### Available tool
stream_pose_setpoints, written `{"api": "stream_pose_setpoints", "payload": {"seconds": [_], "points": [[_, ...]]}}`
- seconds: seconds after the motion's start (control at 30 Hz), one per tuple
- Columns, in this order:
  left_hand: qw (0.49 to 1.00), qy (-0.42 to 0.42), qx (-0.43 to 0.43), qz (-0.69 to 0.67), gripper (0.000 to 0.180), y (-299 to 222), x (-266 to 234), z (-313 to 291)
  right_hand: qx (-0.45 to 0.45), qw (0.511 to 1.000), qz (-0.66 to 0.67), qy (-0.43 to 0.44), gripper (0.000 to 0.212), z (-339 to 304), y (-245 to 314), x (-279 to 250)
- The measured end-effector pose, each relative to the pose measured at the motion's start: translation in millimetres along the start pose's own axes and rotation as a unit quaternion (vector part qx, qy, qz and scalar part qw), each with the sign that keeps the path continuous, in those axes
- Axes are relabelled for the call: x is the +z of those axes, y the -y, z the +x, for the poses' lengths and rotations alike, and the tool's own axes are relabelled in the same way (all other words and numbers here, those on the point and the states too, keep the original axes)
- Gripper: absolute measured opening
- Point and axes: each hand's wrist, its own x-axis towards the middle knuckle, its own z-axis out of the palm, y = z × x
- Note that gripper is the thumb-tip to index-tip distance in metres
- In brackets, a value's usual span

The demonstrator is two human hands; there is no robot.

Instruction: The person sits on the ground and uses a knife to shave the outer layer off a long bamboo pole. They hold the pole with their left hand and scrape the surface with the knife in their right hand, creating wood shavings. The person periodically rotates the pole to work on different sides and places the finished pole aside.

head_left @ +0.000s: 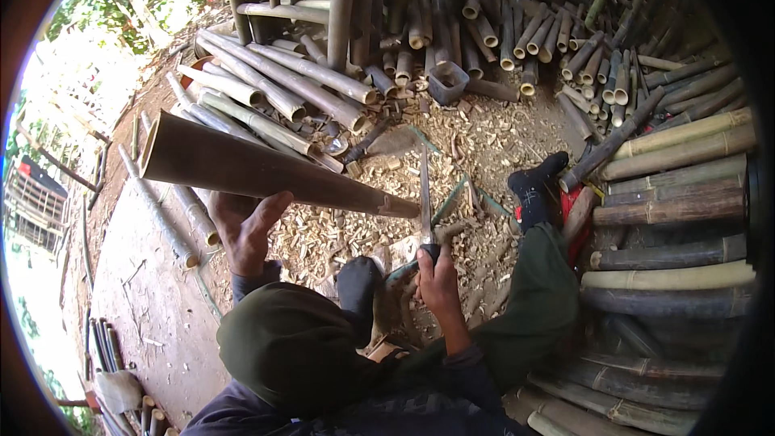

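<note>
While I sit among the shavings, my left hand (242, 230) cups the underside of a long bamboo culm (258, 169), fingers wrapped part-way round it, thumb side up; the culm runs from its open end at 10 o'clock down to its cut end near centre. My right hand (440, 282) is closed round the handle of a long blade (425, 194), which stands nearly upright, its edge just beside the culm's cut end; I cannot tell whether they touch. Judgement: the step in hand looks like trimming or splitting that end. The next move calls for a steady left grip and a controlled stroke kept away from my knee and black-socked foot (533, 186) at 2 o'clock. Chips (484, 137) cover the ground at 12 o'clock. Stacked poles (678, 210) lie at 3 o'clock, more bamboo stands at 12. Packages, labels: only a small dark square tub (448, 81) at 12 o'clock; no labels or signs are legible.
</note>
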Motion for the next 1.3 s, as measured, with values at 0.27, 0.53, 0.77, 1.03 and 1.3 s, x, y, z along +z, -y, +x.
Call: {"api": "stream_pose_setpoints", "payload": {"seconds": [0.27,0.53,0.77,1.03,1.3], "points": [[0.999,0.037,0.003,0.019,0.045,-9,0,-8,-0.207,0.976,0.037,-0.055,0.018,-13,117,-2],[0.999,-0.003,0.041,0.025,0.048,-3,0,-2,0.072,0.995,-0.048,0.044,0.029,13,-55,5],[0.985,-0.106,0.135,-0.007,0.05,5,-4,25,-0.02,1.0,0.004,0.019,0.03,-22,-17,-31],[0.931,0.124,0.234,0.253,0.048,-30,73,59,0.186,0.974,0.117,0.053,0.027,-35,-45,-41],[0.792,0.328,0.105,0.504,0.062,151,88,17,0.154,0.982,0.111,0.014,0.027,-32,-44,-49]]}}
